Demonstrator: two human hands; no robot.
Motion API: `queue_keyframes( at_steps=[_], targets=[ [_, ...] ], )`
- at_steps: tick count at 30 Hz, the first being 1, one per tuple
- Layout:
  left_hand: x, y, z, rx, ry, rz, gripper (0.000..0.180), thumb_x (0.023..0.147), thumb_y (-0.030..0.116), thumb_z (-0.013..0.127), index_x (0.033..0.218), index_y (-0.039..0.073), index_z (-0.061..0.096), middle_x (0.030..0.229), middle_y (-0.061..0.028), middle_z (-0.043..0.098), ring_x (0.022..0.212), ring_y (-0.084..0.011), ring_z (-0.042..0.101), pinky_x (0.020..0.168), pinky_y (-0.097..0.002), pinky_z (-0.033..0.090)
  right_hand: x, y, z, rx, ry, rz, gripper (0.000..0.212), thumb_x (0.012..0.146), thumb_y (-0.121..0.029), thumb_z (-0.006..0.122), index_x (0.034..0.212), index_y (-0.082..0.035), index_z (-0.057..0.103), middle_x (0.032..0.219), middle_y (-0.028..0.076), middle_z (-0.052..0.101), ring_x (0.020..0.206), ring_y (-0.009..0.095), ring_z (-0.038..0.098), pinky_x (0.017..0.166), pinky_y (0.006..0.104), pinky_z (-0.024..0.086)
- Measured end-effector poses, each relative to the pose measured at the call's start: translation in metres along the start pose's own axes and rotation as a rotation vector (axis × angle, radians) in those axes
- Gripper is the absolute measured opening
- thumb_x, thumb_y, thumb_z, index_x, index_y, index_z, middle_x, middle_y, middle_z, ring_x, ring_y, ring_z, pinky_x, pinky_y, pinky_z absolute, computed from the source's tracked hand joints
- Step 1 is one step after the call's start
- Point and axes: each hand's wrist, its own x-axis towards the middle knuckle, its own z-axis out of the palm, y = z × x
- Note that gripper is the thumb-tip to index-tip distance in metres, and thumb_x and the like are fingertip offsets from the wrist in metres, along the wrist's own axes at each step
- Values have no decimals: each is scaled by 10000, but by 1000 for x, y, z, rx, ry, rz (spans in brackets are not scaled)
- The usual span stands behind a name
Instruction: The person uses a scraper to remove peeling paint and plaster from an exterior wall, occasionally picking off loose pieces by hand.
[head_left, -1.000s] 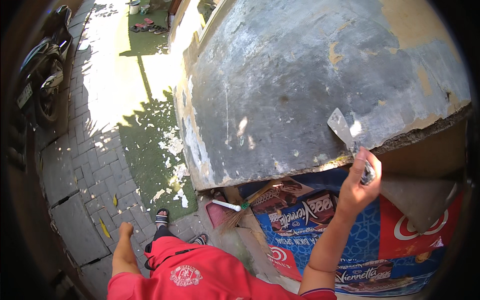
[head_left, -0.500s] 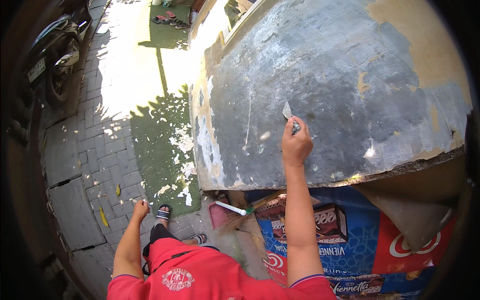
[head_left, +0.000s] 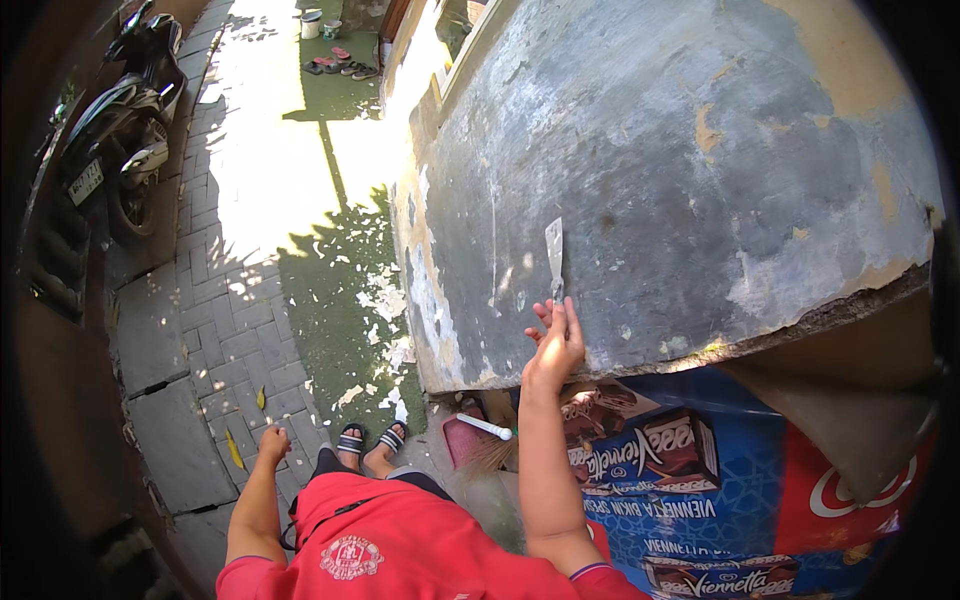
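- Two bare hands show in the head view, the right raised against the wall side, the left low over the paving.
- Right hand (head_left: 555, 358): thumb and fingers partly spread, loosely keeping hold of a slim scraper with a flat grey metal blade (head_left: 556, 250); the grip is mostly hidden by the hand. The scraper lies in front of the broad, rough grey wall (head_left: 660, 240), tip pointing away from the person; whether it touches the surface, I cannot tell.
- Left hand (head_left: 274, 441): fingers curled into a loose fist, away from the wall; too small to tell whether anything is inside.
- Most of the wall's middle looks bared to grey already, by my judgement. Tan patches (head_left: 850, 60) remain toward the far right, and chalky white patches (head_left: 425, 300) along the left edge.
- White flakes (head_left: 380, 297) litter the green mat (head_left: 322, 345) beside the wall; none have been gathered into the pink plastic dustpan (head_left: 461, 442).
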Motion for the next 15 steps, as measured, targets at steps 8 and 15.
queue_keyframes(
  at_steps=[8, 15],
  targets=[
    [-5, 99, -13, 108, -57, 287, 314, 992, 261, 517, 955, -30, 628, 821, -150, 720, 724, -238, 722, 676, -373, 557, -9, 36, -19, 450, -289, 426, 305, 1007, -203, 514, 1280, -66, 509, 917, 23, 520, 706, 104, 490, 536, 250, 398],
    [-19, 207, 1, 36, -132, 448, 295, 999, 245, 526, 1000, -25, 646, 891, -143, 734, 771, -216, 725, 716, -350, 550, 0, 31, -3, 450, -421, 392, 258, 1054, -237, 435, 1296, -153, 455, 835, -12, 441, 590, 71, 382, 505, 234, 340]
  ],
)
